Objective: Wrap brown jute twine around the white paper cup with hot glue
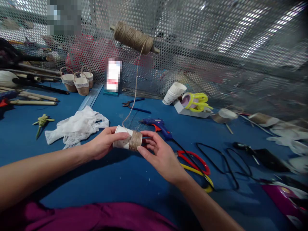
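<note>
A white paper cup (127, 143), its lower part bound in twine (135, 140), lies sideways in the air above the worktop (141, 189), between 2 hands. The left hand (103, 141) pinches the bare rim end, thumb along the side, seemingly to leave the wrapping exposed; the right hand (161, 154) grips the wound base end between thumb and fingers, probably to steady the coils. A strand (137, 77) runs from the cup up to a spool (133, 37) mounted at the perforated panel (192, 54), a height that likely lets it feed freely. Just beyond the right hand sits a glue gun (156, 124), presumably for easy reach. White lace (78, 125) lies left; 3 small baskets (81, 86) stand farther back, apparently out of the way.
</note>
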Tool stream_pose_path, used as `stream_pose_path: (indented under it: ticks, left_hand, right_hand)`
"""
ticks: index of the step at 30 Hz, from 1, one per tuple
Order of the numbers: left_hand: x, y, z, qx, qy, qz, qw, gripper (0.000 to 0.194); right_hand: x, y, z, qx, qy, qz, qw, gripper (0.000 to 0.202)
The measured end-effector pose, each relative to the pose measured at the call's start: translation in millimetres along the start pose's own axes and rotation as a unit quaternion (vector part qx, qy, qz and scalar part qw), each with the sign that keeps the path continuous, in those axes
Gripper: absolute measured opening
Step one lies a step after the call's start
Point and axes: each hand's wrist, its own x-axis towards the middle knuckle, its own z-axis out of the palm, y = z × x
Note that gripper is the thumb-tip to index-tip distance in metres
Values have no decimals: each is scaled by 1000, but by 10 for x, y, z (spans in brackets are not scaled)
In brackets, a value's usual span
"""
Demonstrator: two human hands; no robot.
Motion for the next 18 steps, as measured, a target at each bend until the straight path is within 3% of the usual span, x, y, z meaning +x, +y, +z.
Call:
stream_pose_path:
  ticks: [3,6,8,11,14,18]
  left_hand:
    - [7,-13,-7,15,20,5,1000,14]
    - [24,-35,-33,32,25,10,999,15]
    - [43,-51,-59,52,34,17,998,19]
    - [72,-71,-90,87,58,24,994,21]
    - [88,-78,-97,104,74,20,992,19]
    - [90,-75,-90,129,77,21,988,19]
  right_hand:
    - [46,7,-99,-39,2,-7,999,31]
    - [185,61,-345,-144,105,16,984,30]
    - [306,158,-523,-271,174,79,943,27]
    - [470,363,-683,-303,149,115,934,14]
    - [575,524,-702,-302,141,130,934,14]
    - [572,485,-690,-270,152,162,937,14]
